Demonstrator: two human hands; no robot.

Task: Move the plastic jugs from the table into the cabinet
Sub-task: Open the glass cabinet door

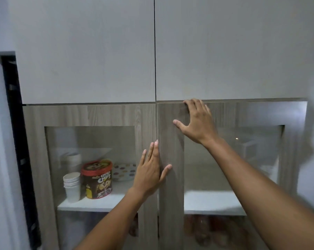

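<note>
both hands (pixel 197 121) on cabinet door (pixel 170 186)

Single head view, facing the cabinet (pixel 91 114) squarely, close up

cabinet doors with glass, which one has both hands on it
The right glass door: the right hand grips its top edge and the left hand presses its inner frame. The left glass door is untouched.

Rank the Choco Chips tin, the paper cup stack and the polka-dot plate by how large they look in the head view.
1. Choco Chips tin, clearly largest.
2. Paper cup stack.
3. Polka-dot plate. It sits farther back and the left hand partly hides it, so places 2 and 3 are unsure.
</note>
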